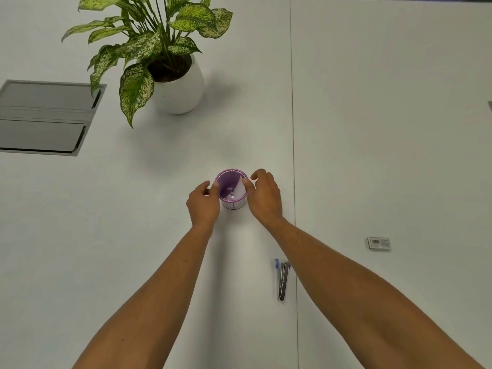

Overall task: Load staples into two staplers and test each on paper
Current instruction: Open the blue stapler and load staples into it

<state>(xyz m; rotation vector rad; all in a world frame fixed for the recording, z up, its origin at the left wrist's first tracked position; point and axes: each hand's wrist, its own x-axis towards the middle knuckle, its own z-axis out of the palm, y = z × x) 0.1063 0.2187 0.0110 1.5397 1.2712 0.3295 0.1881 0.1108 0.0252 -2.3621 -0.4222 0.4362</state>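
hands: left hand (203, 202) and right hand (263, 197) flank purple cup (231, 189), fingers curled on rim, grasping it
stapler (282, 279): on tabletop (372, 129), toward person, long axis near-far, right hand nearer
staple box (379, 243): far right
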